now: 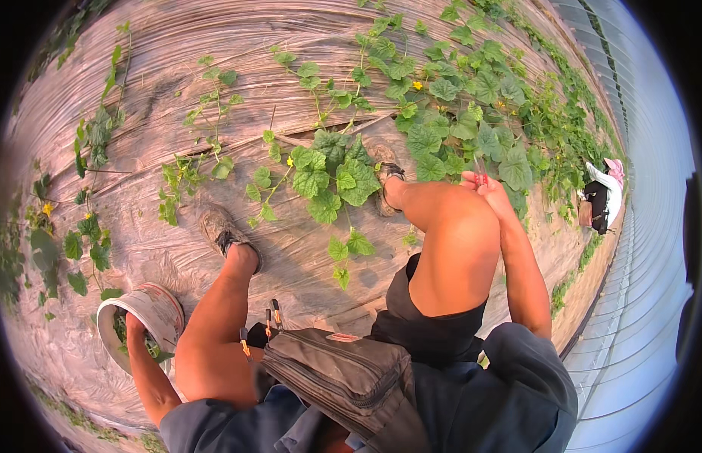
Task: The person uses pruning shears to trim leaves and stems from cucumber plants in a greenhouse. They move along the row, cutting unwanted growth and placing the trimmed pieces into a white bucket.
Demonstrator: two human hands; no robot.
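My left hand (135,324) reaches into a white plastic bucket (165,303) by my left shin. Its fingers are hidden behind the wrist and rim, so their grip does not show. Green cuttings (152,344) lie inside the bucket. Beyond my right knee, my right hand (492,191) is closed around the red handles of a small pair of snips (480,179), their blades pointing away from me among broad leaves. A leafy cucumber-like vine (334,175) spreads over the ground between my two shoes.
Plastic mulch film (305,266) covers the ground in wrinkles. Denser flowering vines (475,90) grow ahead and to the right, thinner vines (93,243) to the left. A waist bag (339,368) rests on my lap. Another person (604,195) crouches far right, near the greenhouse film wall (651,226).
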